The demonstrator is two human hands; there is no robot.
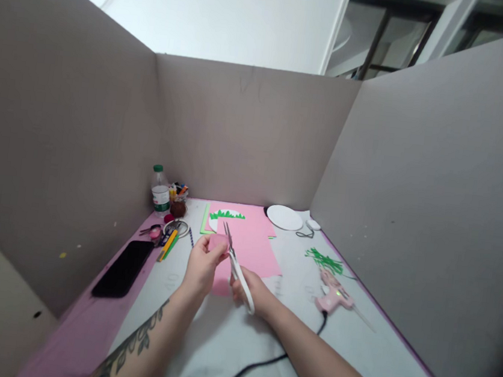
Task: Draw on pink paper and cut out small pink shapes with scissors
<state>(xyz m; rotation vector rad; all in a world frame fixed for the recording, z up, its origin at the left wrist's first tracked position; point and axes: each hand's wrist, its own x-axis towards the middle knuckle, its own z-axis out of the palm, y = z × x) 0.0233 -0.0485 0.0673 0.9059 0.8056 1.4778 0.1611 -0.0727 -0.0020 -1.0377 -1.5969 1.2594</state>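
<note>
Between the thumb and fingers of my left hand (203,262) is a small piece of pink paper (218,244). My right hand (251,291) grips white-handled scissors (241,278), their blades pointing up and away, parted a little at the tips. The blades lie right beside the pink piece's right edge; whether they are cutting it I cannot tell. Beneath and beyond both hands lie larger sheets of pink paper (257,253). Behind them, a white disc with a green paper grass edge (228,215) is partly covered by pink paper.
A pink glue gun (334,293) lies at right, its black cable running to the front. Green strips (325,260) and a white plate (284,218) are behind it. At left are a black phone (124,269), a bottle (160,193) and a cutter (167,245). Grey panels enclose the table.
</note>
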